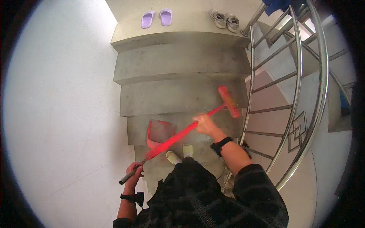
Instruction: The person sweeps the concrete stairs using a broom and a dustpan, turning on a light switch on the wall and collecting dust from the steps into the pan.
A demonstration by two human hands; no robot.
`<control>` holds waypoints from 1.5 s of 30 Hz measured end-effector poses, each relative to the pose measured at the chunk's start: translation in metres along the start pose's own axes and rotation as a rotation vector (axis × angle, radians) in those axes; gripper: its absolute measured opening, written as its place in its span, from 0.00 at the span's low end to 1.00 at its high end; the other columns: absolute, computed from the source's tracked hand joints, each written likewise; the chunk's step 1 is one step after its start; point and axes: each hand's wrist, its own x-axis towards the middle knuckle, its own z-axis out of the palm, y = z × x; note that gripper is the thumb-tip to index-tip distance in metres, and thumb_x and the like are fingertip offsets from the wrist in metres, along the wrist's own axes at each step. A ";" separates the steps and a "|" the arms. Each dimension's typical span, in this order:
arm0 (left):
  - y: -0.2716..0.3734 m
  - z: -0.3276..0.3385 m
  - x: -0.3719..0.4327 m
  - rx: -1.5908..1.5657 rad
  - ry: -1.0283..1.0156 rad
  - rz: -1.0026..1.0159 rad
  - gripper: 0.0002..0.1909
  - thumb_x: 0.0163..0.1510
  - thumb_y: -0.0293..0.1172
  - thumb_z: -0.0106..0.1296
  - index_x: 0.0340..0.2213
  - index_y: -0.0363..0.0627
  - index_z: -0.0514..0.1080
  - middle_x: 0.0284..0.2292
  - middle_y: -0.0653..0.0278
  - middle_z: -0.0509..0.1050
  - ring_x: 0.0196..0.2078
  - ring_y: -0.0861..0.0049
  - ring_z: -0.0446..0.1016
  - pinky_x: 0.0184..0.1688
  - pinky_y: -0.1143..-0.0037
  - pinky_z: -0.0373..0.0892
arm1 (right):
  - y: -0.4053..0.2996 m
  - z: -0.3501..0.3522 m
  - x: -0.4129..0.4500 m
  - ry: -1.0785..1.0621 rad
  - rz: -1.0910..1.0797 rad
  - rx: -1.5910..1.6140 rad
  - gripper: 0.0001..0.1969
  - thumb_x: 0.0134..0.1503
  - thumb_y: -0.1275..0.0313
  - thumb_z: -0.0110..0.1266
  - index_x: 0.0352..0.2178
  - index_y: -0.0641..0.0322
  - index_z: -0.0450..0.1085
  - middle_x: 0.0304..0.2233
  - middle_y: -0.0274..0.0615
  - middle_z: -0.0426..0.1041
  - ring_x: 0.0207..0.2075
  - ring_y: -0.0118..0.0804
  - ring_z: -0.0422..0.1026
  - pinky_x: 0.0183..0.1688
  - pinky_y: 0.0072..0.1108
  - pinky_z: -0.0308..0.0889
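A red broom slants across the view in front of me. My left hand grips the bare metal end of its handle, low and to the left. Farther up the handle, my right hand is closed around the red shaft near the head. The red broom head is over the right side of the stairs; blur hides whether it touches a step. Partly behind the handle, a red dustpan with a greyish inside rests on a step at left. What lies in it is too unclear to tell.
Grey concrete stairs rise ahead to a tiled landing. Purple slippers and worn sneakers stand up there. A metal railing bounds the right, a white wall the left. My feet wear pale yellow slippers.
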 end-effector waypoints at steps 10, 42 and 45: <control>-0.010 0.003 0.001 -0.028 0.002 -0.023 0.09 0.53 0.35 0.51 0.34 0.44 0.70 0.28 0.69 0.70 0.28 0.81 0.69 0.25 0.78 0.72 | -0.188 0.091 0.049 0.046 -0.218 0.233 0.08 0.34 0.72 0.57 0.17 0.61 0.66 0.19 0.48 0.68 0.26 0.53 0.68 0.30 0.37 0.64; -0.011 0.092 -0.040 -0.180 0.272 0.253 0.12 0.57 0.33 0.47 0.24 0.39 0.66 0.21 0.68 0.67 0.24 0.83 0.67 0.27 0.77 0.69 | -0.115 -0.009 0.062 -0.423 -0.729 0.253 0.11 0.40 0.69 0.57 0.17 0.62 0.63 0.21 0.48 0.65 0.30 0.53 0.65 0.35 0.36 0.62; -0.022 0.108 -0.040 -0.146 0.341 0.213 0.11 0.57 0.34 0.48 0.25 0.38 0.67 0.22 0.68 0.67 0.25 0.83 0.68 0.28 0.77 0.69 | -0.095 0.003 0.079 -0.221 -0.685 0.247 0.10 0.41 0.71 0.58 0.18 0.61 0.62 0.21 0.46 0.65 0.29 0.52 0.65 0.36 0.34 0.63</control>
